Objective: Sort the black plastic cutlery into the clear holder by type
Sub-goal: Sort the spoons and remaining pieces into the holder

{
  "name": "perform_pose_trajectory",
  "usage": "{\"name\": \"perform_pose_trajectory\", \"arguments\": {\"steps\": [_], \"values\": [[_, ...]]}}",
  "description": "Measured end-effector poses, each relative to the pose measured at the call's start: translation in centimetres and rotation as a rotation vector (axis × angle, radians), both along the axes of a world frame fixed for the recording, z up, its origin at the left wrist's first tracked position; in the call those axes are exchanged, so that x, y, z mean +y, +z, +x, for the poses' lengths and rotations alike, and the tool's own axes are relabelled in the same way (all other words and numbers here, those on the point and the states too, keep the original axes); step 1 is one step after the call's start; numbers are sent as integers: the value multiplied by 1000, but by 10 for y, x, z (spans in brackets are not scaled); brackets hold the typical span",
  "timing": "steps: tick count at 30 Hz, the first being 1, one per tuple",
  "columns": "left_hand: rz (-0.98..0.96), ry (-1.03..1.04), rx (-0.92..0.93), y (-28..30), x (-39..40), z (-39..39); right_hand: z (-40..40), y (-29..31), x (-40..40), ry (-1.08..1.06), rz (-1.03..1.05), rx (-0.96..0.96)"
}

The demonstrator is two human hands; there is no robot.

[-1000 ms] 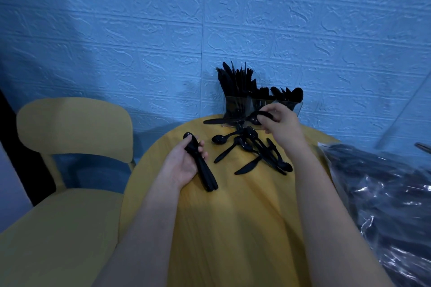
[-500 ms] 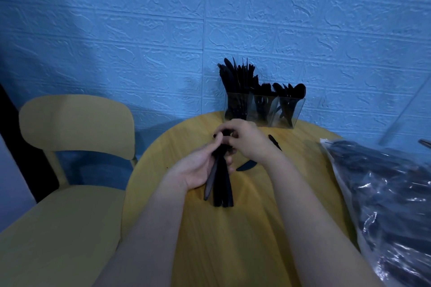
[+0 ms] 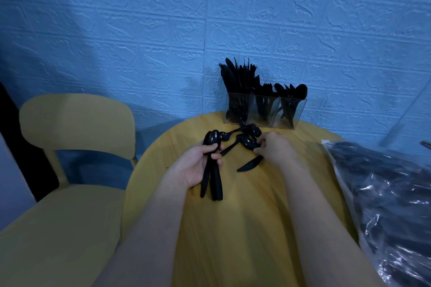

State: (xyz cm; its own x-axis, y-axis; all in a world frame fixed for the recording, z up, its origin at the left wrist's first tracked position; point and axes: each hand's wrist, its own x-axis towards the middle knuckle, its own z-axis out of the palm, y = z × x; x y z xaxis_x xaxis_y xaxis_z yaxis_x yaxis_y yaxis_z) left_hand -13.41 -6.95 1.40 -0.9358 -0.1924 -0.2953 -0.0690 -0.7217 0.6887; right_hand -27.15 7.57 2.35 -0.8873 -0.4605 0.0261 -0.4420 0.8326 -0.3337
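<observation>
No writing or labels can be read anywhere. At the far edge of your round yellow table (image 3: pixel 233 228) stands the clear holder (image 3: pixel 264 113), split into three compartments, each filled with upright black cutlery; the right one seems to hold spoons, though the dim light makes types hard to confirm. Your left hand (image 3: pixel 198 165) grips a bundle of spoons (image 3: pixel 211 170), bowls pointing away from you. Your right hand (image 3: pixel 274 150) pinches a spoon (image 3: pixel 247 143) from the loose pile just before the holder. A knife (image 3: pixel 250 166) lies beside it. A plastic bag (image 3: pixel 384 205) of more cutlery sits at your right.
</observation>
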Motion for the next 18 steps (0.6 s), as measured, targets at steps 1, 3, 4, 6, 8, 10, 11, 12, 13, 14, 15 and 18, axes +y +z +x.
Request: {"name": "perform_pose_trajectory", "arguments": {"steps": [1, 3, 4, 6, 8, 10, 11, 12, 13, 14, 15, 18], "values": [[-3, 1, 2, 0, 0, 0, 0, 0, -1, -2, 2, 3], [-14, -3, 9, 1, 0, 0, 2, 0, -1, -13, -3, -1], [-17, 0, 9, 1, 0, 1, 2, 2, 0, -19, -21, -7], [-9, 15, 2, 1, 0, 1, 3, 7, 1, -32, -120, -45], [-5, 26, -10, 2, 0, 0, 7, 17, 1, -27, -262, -108], [-21, 26, -24, 3, 0, 0, 13, 30, -2, 20, -382, -164], [-28, 32, -28, 3, 0, 0, 18, 35, -6, 59, -435, -196], [-27, 45, -25, 4, 0, 0, 25, 39, -12, 108, -477, -230], [-25, 63, -15, 4, 0, 0, 32, 42, -19, 156, -497, -258], [-23, 78, -2, 4, 0, 0, 40, 42, -27, 198, -496, -277], [-26, 86, 13, 4, 0, 0, 47, 41, -35, 233, -484, -285], [-27, 77, 54, 4, -2, -1, 65, 32, -53, 308, -392, -236]]}}
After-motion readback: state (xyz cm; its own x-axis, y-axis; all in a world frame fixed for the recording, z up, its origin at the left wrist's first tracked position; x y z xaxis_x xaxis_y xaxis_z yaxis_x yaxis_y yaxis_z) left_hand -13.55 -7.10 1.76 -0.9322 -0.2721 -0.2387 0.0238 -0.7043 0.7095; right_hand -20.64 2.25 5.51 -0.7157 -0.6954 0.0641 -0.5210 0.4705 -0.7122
